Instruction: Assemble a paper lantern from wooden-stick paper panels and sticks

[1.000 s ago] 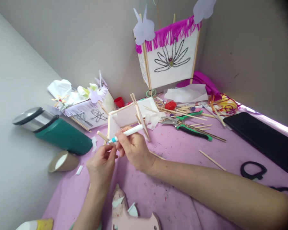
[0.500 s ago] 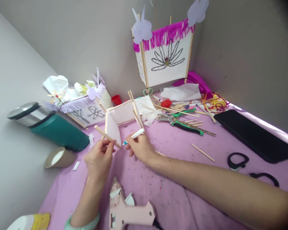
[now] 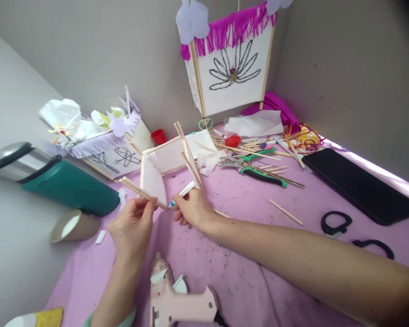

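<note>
My left hand (image 3: 131,234) pinches a thin wooden stick (image 3: 132,187) between thumb and fingers, at the near left corner of a small stick-and-paper frame (image 3: 172,156). White paper panels fill the sides of that frame. In my right hand (image 3: 196,210) is a slim white marker (image 3: 187,189) with a blue tip. The tip points left and down, close to the lower end of the stick; whether they touch I cannot tell. A pale pink glue gun (image 3: 187,305) lies just in front of my hands.
At left stand a green tumbler (image 3: 71,184), leaning in view, a paper cup (image 3: 83,227) and a fringed lantern (image 3: 112,147). A larger lantern (image 3: 236,75) rises behind. Green-handled pruners (image 3: 264,177), loose sticks, a black phone-like slab (image 3: 357,184) and scissors (image 3: 336,222) occupy the right side.
The whole view has shifted a little, so most things sit further left and higher. Both hands keep their holds, with the marker tip still near the stick's lower end.
</note>
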Motion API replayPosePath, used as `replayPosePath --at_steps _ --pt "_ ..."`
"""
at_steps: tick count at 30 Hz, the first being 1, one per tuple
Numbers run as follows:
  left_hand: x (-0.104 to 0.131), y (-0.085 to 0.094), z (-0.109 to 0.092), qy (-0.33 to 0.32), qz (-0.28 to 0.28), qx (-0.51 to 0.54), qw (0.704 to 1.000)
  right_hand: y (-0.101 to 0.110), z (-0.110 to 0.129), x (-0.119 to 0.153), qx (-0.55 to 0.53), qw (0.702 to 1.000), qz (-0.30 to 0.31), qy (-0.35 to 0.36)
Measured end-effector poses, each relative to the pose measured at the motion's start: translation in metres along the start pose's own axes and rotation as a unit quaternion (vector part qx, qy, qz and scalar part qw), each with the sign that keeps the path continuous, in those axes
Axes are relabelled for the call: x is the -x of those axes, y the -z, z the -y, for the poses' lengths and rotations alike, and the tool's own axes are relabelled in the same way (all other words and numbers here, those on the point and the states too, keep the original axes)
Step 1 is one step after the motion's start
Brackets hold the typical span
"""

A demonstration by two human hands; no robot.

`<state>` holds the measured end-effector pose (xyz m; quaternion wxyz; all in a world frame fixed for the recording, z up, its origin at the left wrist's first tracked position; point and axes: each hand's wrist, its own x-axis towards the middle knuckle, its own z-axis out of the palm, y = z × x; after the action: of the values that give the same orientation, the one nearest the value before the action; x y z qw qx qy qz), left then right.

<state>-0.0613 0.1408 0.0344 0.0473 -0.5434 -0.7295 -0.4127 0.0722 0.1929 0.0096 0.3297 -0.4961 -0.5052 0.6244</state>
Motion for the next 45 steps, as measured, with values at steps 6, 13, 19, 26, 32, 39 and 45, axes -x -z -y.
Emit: replayPosePath --at_steps 6,13,19,26,32,39,45 --pt "0.0009 0.0 0.0 -0.005 0.002 -0.01 1.0 -0.001 0.0028 0.0027 0.0 1.0 -0.002 -0.001" --pt "0.0011 -0.0005 0.0023 -0.006 0.009 -0.003 1.0 -0.0006 0.0067 0.0056 0.009 1.0 -0.007 0.004" --pt "0.001 -0.0001 0.0021 -0.01 0.008 -0.008 1.0 -0.0013 0.0074 0.0057 0.025 1.0 -0.013 0.009" --pt "0.0009 -0.0014 0.0018 -0.015 0.0 -0.009 1.0 -0.0008 0.0077 0.0049 0.05 0.998 -0.011 0.021" --pt "0.0011 -0.0014 0.0024 -0.015 -0.006 -0.014 1.0 -0.0016 0.0039 0.0027 0.034 0.999 -0.024 0.024" --pt "0.0015 -0.0006 0.0011 -0.01 -0.002 -0.011 1.0 -0.0027 0.0033 0.0017 0.025 0.999 -0.008 0.02" --pt "0.0018 0.0 0.001 -0.007 0.009 -0.003 1.0 -0.0012 0.001 0.0021 0.035 0.999 -0.019 0.029"
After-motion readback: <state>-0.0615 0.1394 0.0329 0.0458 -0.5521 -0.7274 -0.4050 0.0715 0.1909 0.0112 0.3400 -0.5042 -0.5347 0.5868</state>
